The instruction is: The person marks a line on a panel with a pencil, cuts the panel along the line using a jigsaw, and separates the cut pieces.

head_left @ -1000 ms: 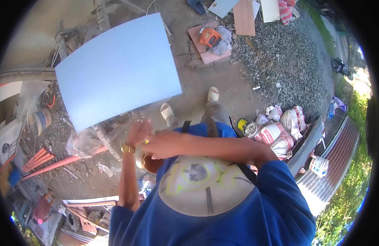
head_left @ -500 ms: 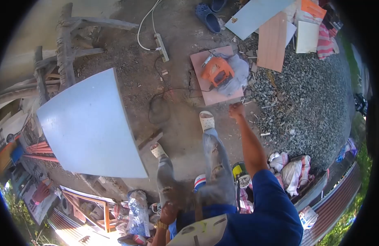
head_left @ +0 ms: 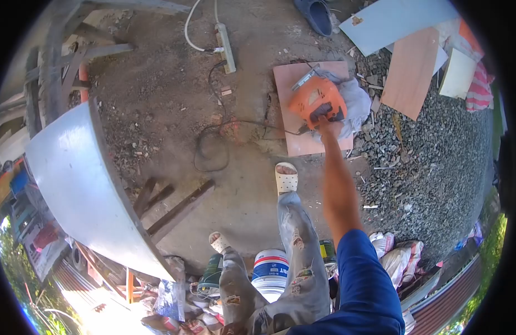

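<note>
My right hand (head_left: 329,124) reaches down to an orange power tool (head_left: 315,96), its fingers wrapped round the tool's handle. The tool, which looks like a jigsaw, lies on a pinkish square board (head_left: 288,120) on the ground, beside a crumpled grey cloth (head_left: 355,103). A dark cord (head_left: 252,121) runs from it to the left. My left hand is out of view. A large white panel (head_left: 90,184) rests on wooden supports at the left.
A power strip (head_left: 225,49) lies on the ground at the top. Board offcuts (head_left: 411,72) lie on gravel (head_left: 431,173) at the right. Paint buckets (head_left: 270,271) stand near my legs. Sacks (head_left: 400,261) sit at the lower right. Wooden legs (head_left: 180,209) stick out beside the panel.
My hands, near each other in front of my chest at first, have parted. My right hand has reached forward onto the orange tool. My left hand has left the view. The view has shifted right.
</note>
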Action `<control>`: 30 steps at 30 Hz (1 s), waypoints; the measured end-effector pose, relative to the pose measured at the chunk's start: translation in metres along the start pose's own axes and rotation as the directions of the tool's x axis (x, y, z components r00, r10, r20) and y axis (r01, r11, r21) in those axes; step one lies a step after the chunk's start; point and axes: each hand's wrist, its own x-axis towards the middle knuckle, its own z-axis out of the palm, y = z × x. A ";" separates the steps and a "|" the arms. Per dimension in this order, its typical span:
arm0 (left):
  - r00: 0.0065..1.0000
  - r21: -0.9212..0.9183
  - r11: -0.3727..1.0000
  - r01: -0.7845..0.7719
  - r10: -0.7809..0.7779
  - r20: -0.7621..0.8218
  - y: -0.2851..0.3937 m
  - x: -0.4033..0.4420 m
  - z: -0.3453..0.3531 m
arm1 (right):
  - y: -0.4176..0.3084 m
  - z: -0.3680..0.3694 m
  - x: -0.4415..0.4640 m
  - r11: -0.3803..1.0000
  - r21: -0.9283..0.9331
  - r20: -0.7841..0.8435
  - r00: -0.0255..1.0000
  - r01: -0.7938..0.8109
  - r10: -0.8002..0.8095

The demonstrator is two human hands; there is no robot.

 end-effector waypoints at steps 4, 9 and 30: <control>1.000 0.013 1.000 0.004 -0.003 -0.030 -0.015 -0.028 0.013 | -0.014 0.024 -0.020 0.978 -0.021 -0.222 0.953 0.208 -0.207; 0.993 0.036 0.998 -0.046 0.049 -0.111 -0.048 -0.065 0.033 | -0.055 0.028 -0.066 0.622 0.729 0.014 0.901 0.287 -0.433; 0.964 -0.331 0.923 -0.195 0.120 -0.235 -0.303 -0.122 -0.043 | 0.141 -0.315 -0.661 0.814 0.421 0.150 0.854 0.400 -0.497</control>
